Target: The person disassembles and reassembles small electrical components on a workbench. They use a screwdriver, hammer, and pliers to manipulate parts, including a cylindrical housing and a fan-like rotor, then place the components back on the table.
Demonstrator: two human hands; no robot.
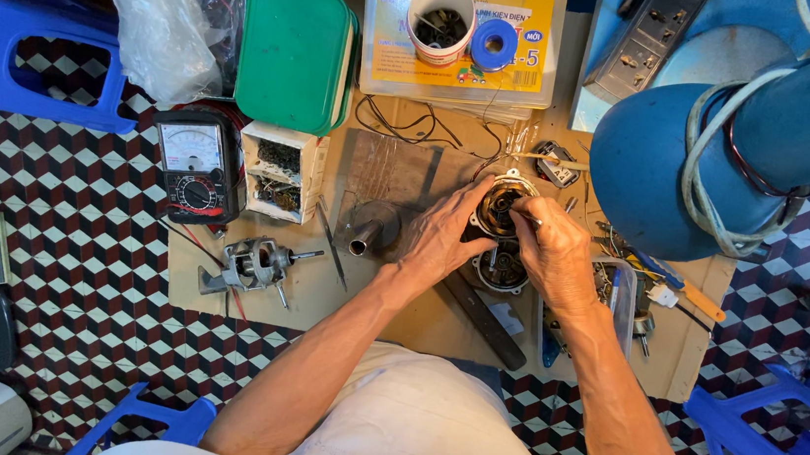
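Fan motor stator (503, 207) at the centre of the cardboard-covered table (416, 318). The left hand (444, 236) has its grip closed around the stator's rim, steadying it; the right hand (551, 251) pinches a thin tool at the windings. A multimeter (195, 166) and spare rotor (258, 265) lie to the left, within reach.

Round motor stator (503, 207) with copper windings, upright on the cardboard-covered worktable (368, 303), mid-bench.

Analog multimeter (195, 166), green box (293, 54), blue stool (17, 42)
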